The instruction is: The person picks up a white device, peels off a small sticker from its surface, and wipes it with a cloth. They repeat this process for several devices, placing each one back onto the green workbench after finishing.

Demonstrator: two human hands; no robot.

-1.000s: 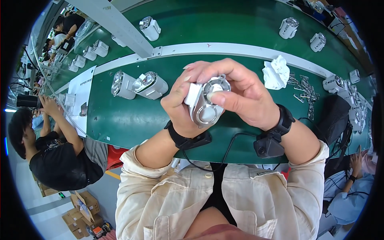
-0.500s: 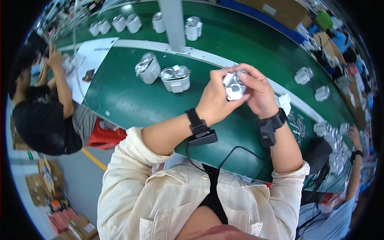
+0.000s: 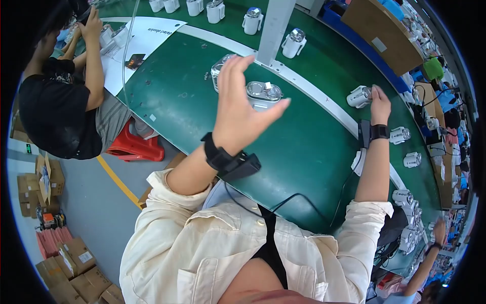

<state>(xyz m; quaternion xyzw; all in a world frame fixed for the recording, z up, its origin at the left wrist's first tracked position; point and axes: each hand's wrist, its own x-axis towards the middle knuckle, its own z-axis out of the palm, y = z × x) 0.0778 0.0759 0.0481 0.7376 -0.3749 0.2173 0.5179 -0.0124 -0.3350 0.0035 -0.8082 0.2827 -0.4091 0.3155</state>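
My left hand (image 3: 235, 109) is open over the green table, thumb and fingers spread wide. Between its thumb and fingers appears a white two-lens device (image 3: 263, 92) with a shiny clear top. Another white device (image 3: 221, 67) stands just behind, partly hidden by the fingers. Out to the right, beyond the pale rail, my right hand (image 3: 380, 105) has its fingers closed at the clear end of a white canister-shaped device (image 3: 358, 97), which leans over the green belt. Each wrist wears a black strap with a small box.
A pale rail (image 3: 324, 99) and a grey post (image 3: 275, 35) divide the table from the belt. Several similar white devices (image 3: 251, 21) line the belt. Cables (image 3: 298, 197) cross the near table. At left, a co-worker (image 3: 61, 106) sits by a white sheet (image 3: 152, 38); another person's arm (image 3: 425, 263) reaches in at lower right.
My hands, earlier together around a white device, have parted. The left moved left and opened near the two table devices; the right reached over the rail to the belt. The view has shifted too.
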